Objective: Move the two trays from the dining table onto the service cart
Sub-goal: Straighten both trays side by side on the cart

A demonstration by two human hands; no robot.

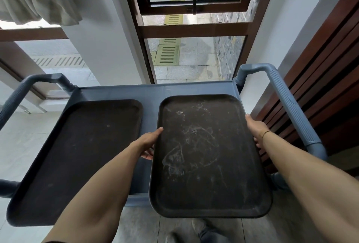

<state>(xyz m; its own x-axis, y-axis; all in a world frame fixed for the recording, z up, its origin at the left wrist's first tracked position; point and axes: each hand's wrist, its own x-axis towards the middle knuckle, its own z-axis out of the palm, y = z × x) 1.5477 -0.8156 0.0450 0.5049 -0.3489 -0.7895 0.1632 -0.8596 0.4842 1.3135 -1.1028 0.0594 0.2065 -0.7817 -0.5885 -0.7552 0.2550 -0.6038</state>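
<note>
A dark brown scuffed tray (207, 155) hangs over the right half of the blue-grey service cart (151, 91), its near end sticking out past the cart's front edge. My left hand (149, 141) grips its left rim, thumb on top and fingers underneath. My right hand (255, 128) grips the right rim the same way. A second dark tray (81, 151) lies flat on the cart's left half, apart from the held one.
The cart has ribbed handles at the left (17, 95) and right (291, 105). Behind it is a wood-framed window (194, 29) and a white wall. A dark wooden slatted panel (326, 87) stands close on the right. My shoes show on the tiled floor below.
</note>
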